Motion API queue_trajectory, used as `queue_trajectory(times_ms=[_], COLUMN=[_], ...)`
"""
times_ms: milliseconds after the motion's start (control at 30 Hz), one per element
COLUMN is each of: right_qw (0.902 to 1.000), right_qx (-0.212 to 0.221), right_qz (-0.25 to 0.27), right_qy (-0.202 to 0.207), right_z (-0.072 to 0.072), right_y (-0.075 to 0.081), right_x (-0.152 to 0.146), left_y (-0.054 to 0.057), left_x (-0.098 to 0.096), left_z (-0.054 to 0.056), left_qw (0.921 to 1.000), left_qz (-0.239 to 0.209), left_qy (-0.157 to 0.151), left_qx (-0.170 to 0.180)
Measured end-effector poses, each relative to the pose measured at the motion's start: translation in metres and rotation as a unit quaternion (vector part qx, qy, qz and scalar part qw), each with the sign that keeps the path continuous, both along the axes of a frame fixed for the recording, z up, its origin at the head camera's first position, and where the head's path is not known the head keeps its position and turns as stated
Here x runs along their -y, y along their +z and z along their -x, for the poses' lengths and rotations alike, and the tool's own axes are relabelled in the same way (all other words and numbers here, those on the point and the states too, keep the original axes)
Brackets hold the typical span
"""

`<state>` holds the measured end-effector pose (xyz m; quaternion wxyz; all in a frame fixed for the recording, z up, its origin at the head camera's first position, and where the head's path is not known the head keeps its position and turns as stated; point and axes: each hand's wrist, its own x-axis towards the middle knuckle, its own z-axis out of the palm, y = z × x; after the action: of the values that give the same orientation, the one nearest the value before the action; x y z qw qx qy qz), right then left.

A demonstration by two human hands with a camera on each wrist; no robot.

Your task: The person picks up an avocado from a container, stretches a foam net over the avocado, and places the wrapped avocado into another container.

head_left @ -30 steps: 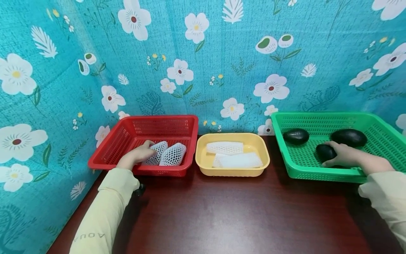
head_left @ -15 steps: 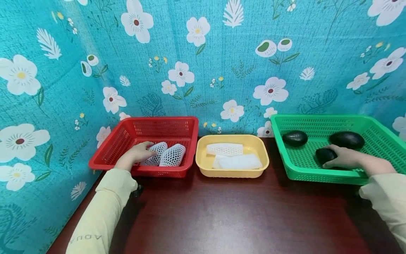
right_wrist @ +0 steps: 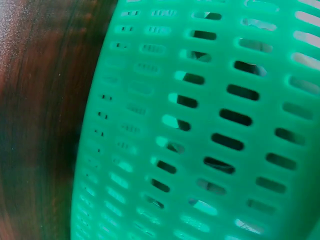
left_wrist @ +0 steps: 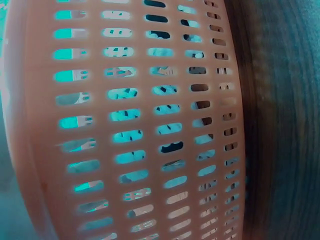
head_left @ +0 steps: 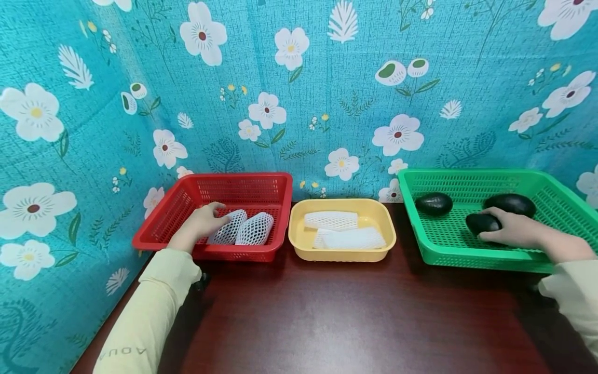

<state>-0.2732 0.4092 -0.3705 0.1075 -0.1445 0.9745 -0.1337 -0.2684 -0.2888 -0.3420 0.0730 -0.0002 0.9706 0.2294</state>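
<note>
In the head view, my left hand (head_left: 203, 221) reaches over the front rim of the red basket (head_left: 163, 241). Its fingers are spread at the left one of two avocados in white foam nets, the netted avocado (head_left: 230, 232). The second netted avocado (head_left: 255, 228) lies right beside it. My right hand (head_left: 511, 228) is inside the green basket (head_left: 432, 253) and grips a dark avocado (head_left: 481, 223), thumb on the near side and fingers over the top. Another dark avocado (head_left: 434, 204) lies to its left and a larger one (head_left: 511, 203) behind the hand. Neither wrist view shows a hand, only basket walls.
Between the baskets stands a yellow tray (head_left: 343, 254) with several white foam nets (head_left: 352, 237) in it. The dark wooden table (head_left: 336, 311) extends in front. A blue floral cloth (head_left: 308, 78) hangs behind and on the left.
My left hand has lifted slightly and its fingers have loosened from the netted avocado. My right hand has shifted a little right with the dark avocado, which has turned slightly.
</note>
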Motion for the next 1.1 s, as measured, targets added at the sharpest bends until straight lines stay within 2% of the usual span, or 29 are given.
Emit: queue_trajectory(times_ms=[300, 500, 767, 933, 1100], right_qw=[0.9990, 0.9969, 0.9932, 0.9886, 0.9844], right_qx=[-0.041, -0.070, -0.101, -0.129, -0.155], right_qz=[0.016, 0.036, 0.056, 0.071, 0.066], right_qy=[0.000, 0.000, 0.015, 0.033, 0.051], right_z=[-0.005, -0.009, -0.019, -0.027, -0.035], right_y=[0.013, 0.020, 0.026, 0.028, 0.032], right_x=[0.011, 0.022, 0.033, 0.042, 0.054], left_y=[-0.003, -0.004, 0.001, 0.002, 0.003], left_x=[-0.004, -0.008, -0.017, -0.023, -0.030], left_z=[-0.003, -0.006, -0.010, -0.014, -0.018], left_qw=[0.9983, 0.9960, 0.9955, 0.9940, 0.9928], left_qz=[-0.025, -0.033, -0.034, -0.052, -0.062], left_qy=[0.024, 0.025, 0.035, 0.027, 0.003], left_qx=[-0.047, -0.080, -0.081, -0.093, -0.102])
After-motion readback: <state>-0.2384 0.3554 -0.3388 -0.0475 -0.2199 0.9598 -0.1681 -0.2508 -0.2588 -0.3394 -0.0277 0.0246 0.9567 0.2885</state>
